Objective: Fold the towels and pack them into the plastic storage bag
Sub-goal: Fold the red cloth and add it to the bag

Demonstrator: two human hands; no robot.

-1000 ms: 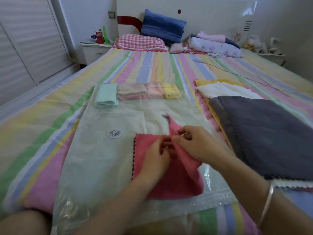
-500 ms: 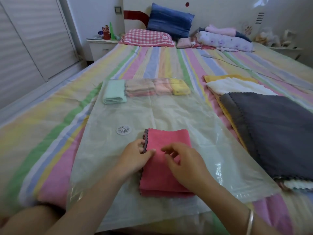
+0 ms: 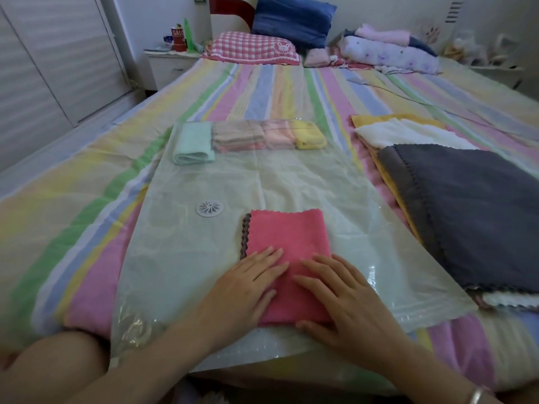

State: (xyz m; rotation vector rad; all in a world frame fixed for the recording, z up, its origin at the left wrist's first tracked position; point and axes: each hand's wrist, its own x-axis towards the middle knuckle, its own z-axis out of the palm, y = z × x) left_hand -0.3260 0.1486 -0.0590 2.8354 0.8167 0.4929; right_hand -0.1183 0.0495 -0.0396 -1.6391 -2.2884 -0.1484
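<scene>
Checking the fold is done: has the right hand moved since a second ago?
Yes. The right hand drew back toward the person, away from the white round valve, flat on the folded pink towel.

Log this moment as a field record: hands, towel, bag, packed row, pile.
left hand: flat on the pink towel, near left part
right hand: flat on its near right part
pink towel: folded, lying on the plastic storage bag
valve: round, left of the towel
folded row: mint to yellow, at the bag's far end
waiting pile: grey towel on top, right of the bag
</scene>
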